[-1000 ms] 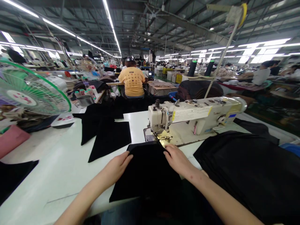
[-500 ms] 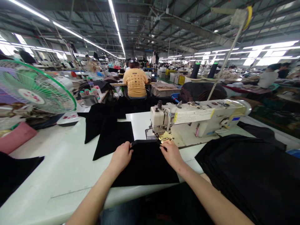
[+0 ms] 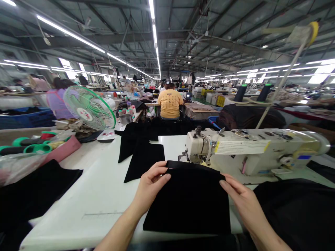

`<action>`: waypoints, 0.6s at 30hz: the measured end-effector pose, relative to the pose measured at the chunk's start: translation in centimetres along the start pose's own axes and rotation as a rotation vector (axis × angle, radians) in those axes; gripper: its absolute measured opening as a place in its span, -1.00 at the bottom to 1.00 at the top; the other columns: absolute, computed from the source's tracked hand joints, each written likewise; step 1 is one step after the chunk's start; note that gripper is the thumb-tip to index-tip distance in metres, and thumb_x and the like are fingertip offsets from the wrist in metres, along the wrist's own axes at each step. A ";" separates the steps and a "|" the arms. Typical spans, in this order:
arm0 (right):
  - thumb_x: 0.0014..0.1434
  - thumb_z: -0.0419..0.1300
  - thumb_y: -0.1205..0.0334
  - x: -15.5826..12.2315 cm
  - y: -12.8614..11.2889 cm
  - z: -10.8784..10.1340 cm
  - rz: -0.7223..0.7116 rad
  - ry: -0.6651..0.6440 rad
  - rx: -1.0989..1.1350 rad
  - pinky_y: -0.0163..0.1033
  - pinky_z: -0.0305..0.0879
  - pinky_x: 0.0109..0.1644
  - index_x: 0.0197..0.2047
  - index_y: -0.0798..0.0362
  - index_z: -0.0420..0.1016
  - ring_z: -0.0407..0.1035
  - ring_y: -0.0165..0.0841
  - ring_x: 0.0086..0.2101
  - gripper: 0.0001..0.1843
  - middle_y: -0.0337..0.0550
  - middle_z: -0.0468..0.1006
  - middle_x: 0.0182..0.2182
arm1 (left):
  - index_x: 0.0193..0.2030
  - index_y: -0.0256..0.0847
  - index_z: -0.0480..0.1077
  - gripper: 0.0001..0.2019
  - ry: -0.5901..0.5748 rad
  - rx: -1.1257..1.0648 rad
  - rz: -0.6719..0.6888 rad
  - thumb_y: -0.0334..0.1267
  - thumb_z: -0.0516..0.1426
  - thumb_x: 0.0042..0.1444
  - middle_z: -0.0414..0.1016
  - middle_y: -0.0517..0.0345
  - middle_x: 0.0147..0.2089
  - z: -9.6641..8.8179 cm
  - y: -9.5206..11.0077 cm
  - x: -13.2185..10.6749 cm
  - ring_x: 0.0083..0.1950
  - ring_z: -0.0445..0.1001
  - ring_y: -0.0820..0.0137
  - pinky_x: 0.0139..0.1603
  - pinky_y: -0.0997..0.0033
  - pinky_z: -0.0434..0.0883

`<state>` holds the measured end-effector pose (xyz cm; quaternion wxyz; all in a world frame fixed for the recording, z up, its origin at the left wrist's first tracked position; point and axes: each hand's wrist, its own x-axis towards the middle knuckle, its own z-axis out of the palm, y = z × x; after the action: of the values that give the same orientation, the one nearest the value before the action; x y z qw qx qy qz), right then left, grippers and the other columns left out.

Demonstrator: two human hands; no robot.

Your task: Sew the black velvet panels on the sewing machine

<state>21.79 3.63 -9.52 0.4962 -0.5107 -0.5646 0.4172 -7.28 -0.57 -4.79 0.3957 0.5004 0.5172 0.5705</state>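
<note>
A black fabric piece [image 3: 190,200] is lifted a little off the white table [image 3: 96,198], in front of the sewing machine [image 3: 251,150]. My left hand [image 3: 151,184] pinches its upper left corner, thumb on top. At the upper right corner my right hand [image 3: 242,198] grips the edge with fingers curled. The fabric's top edge hides the machine's needle area.
Other black cut pieces [image 3: 142,153] lie on the table beyond my left hand. A big black pile [image 3: 295,212] lies at the right, another [image 3: 34,191] at the left. A green fan [image 3: 89,108] stands at the back left. A person in a yellow shirt [image 3: 170,103] sits ahead.
My hands have pulled the black piece back from the presser foot and raised it, now gripping its two top corners. The view has shifted to the left.
</note>
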 end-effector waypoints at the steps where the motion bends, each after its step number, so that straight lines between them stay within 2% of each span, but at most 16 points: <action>1: 0.00 0.39 -0.19 0.0 0.2 0.0 0.012 0.023 0.026 0.12 0.11 0.36 -0.21 -0.02 0.71 0.33 0.05 0.19 -0.55 -0.03 0.57 0.08 | -0.33 -0.18 0.60 -0.83 0.021 0.039 0.041 -0.14 0.29 0.04 0.47 -0.01 0.16 0.2 0.2 0.0 0.14 0.48 0.16 0.14 0.29 0.42; 4: -0.10 0.47 -0.12 0.1 0.4 0.0 0.068 0.101 0.169 0.04 0.19 0.32 -0.24 -0.05 0.72 0.36 0.02 0.17 -0.59 -0.07 0.59 0.06 | -0.29 -0.12 0.63 -0.83 0.081 0.145 0.155 -0.13 0.24 0.11 0.53 0.02 0.06 0.5 0.6 -0.2 0.07 0.50 0.20 0.05 0.31 0.46; 7: -0.30 0.57 -0.06 0.0 -0.3 0.2 0.152 0.205 0.346 -0.14 0.38 0.18 -0.38 0.00 0.71 0.40 -0.01 0.13 -0.58 -0.07 0.64 -0.03 | -0.35 -0.10 0.64 -0.87 0.187 0.198 0.217 -0.15 0.27 0.07 0.58 0.05 -0.09 0.8 0.8 -0.5 -0.04 0.52 0.23 0.02 0.30 0.45; 9: -0.39 0.60 -0.01 -0.2 -1.1 0.3 0.214 0.261 0.461 -0.31 0.47 0.04 -0.40 0.03 0.70 0.45 -0.07 0.08 -0.54 -0.08 0.68 -0.12 | -0.39 -0.12 0.63 -0.87 0.206 0.124 0.175 -0.14 0.30 0.03 0.57 0.06 -0.13 1.0 0.9 -0.6 -0.08 0.52 0.24 -0.02 0.32 0.45; 12: -0.41 0.63 0.06 -0.4 -1.9 0.5 0.291 0.274 0.591 -0.49 0.47 -0.09 -0.31 0.04 0.71 0.53 -0.22 -0.02 -0.48 -0.13 0.70 -0.22 | -0.37 -0.13 0.63 -0.83 0.142 -0.053 0.063 -0.10 0.30 0.05 0.56 0.07 -0.10 1.4 1.0 -0.6 -0.03 0.50 0.24 -0.04 0.37 0.43; 15: -0.35 0.63 0.07 -0.5 -2.1 0.4 0.312 0.263 0.647 -0.55 0.45 -0.10 -0.24 0.04 0.70 0.55 -0.29 -0.07 -0.46 -0.14 0.70 -0.18 | -0.34 -0.14 0.63 -0.81 0.110 -0.136 0.034 -0.09 0.28 0.09 0.56 0.07 -0.09 1.8 1.1 -0.5 0.01 0.49 0.24 0.02 0.37 0.40; 18: -0.31 0.62 0.10 -0.5 -2.2 0.2 0.285 0.283 0.645 -0.58 0.45 -0.14 -0.23 0.01 0.70 0.55 -0.29 -0.06 -0.50 -0.18 0.69 -0.14 | -0.38 -0.16 0.63 -0.83 0.158 -0.182 0.038 -0.10 0.32 0.04 0.57 0.06 -0.09 2.1 1.2 -0.5 0.01 0.50 0.24 0.06 0.36 0.39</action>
<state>21.25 2.85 -7.48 0.6416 -0.4542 -0.2535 0.5638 -5.02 -0.85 -3.76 0.3867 0.4254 0.4834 0.6601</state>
